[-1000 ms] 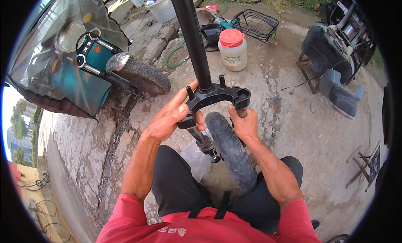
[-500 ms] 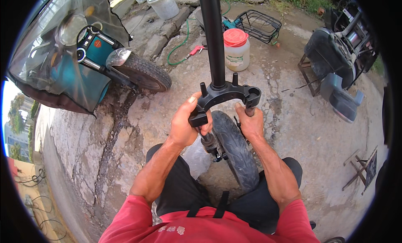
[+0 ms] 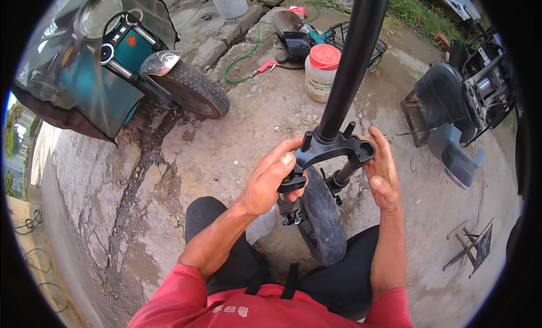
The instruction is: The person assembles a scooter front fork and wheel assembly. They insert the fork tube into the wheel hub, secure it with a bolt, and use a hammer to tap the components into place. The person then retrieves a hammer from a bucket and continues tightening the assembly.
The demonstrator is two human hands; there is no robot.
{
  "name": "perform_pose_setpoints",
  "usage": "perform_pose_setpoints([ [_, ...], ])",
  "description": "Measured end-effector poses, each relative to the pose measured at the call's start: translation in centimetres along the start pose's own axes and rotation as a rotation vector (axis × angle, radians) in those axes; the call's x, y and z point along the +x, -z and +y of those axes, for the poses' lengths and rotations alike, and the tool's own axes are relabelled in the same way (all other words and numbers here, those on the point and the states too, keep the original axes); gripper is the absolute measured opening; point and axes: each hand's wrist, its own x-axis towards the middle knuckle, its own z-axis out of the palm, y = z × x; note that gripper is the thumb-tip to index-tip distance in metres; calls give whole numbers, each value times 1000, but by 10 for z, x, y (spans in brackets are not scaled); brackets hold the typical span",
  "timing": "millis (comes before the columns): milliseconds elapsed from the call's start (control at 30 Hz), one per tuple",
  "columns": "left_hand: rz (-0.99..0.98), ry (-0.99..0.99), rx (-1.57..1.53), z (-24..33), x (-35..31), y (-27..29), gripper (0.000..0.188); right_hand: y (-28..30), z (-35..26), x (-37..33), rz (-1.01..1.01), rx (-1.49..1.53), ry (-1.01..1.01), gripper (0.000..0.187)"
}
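A black fork crown (image 3: 322,151) with a long steering tube (image 3: 354,62) leans up and to the right in front of me. My left hand (image 3: 264,184) is wrapped round the crown's left clamp end, thumb on top. Beside the right clamp end, my right hand (image 3: 386,178) is open, fingers stretched up along its outer side, seemingly touching it. A fork leg (image 3: 340,180) runs up into that right end. Below the crown, between my knees, stands a small wheel (image 3: 322,223) with a black tyre. The left leg is partly hidden by my left hand.
A teal three-wheeler (image 3: 107,74) under a clear cover stands at left, its front wheel (image 3: 195,90) facing me. Ahead are a red-lidded tub (image 3: 322,74), a red air gun (image 3: 265,67) on a green hose and a bucket (image 3: 228,1). At right are a black seat (image 3: 440,90) and folding stool (image 3: 471,249).
The crown and tube have tilted and shifted right. My right hand has let go of the right fork leg and opened beside the clamp; that leg now meets the clamp from below.
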Motion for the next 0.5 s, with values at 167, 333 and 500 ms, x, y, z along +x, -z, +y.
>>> perform_pose_setpoints([
  [167, -54, 15, 9, 5, -6, -4, 76, -30, -66, 26, -149, -532, 24, 105],
  [333, -189, -13, -54, 2, -10, -4, 75, -72, -68, 34, -77, -713, -58, 62],
  [500, -247, -3, -92, -10, -18, 3, 86, -70, -57, 25, -96, -649, 167, 46],
])
